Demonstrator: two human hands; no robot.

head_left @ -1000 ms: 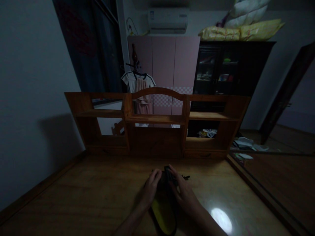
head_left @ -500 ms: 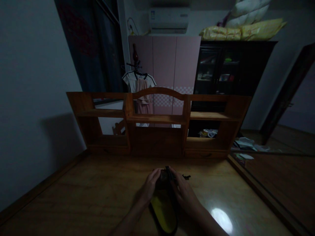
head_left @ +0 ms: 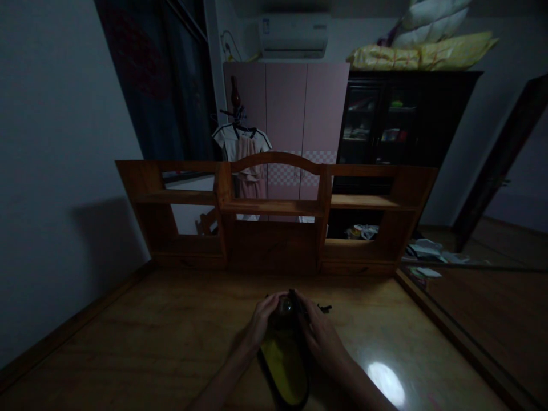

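A dark shoe with a yellow insole [head_left: 285, 365] lies on the wooden desk [head_left: 162, 342], toe end away from me. My left hand [head_left: 260, 322] grips the left side of its front part, fingers curled over it. My right hand [head_left: 320, 337] holds the right side, fingers closed on the black upper and laces near the toe. A loose black lace end [head_left: 324, 309] sticks out to the right of my fingers. The room is dim, so fine detail of the shoe's front is hard to make out.
A wooden shelf hutch [head_left: 276, 217] stands at the desk's back edge. Behind it are a pink wardrobe [head_left: 286, 108], hanging clothes [head_left: 242, 154] and a dark cabinet [head_left: 394, 120] with bedding on top. A light glare [head_left: 385, 382] shines on the desk to the right.
Both hands have shifted slightly on the shoe's front, and the shoe has turned a little so more yellow insole shows. The rest is unchanged.
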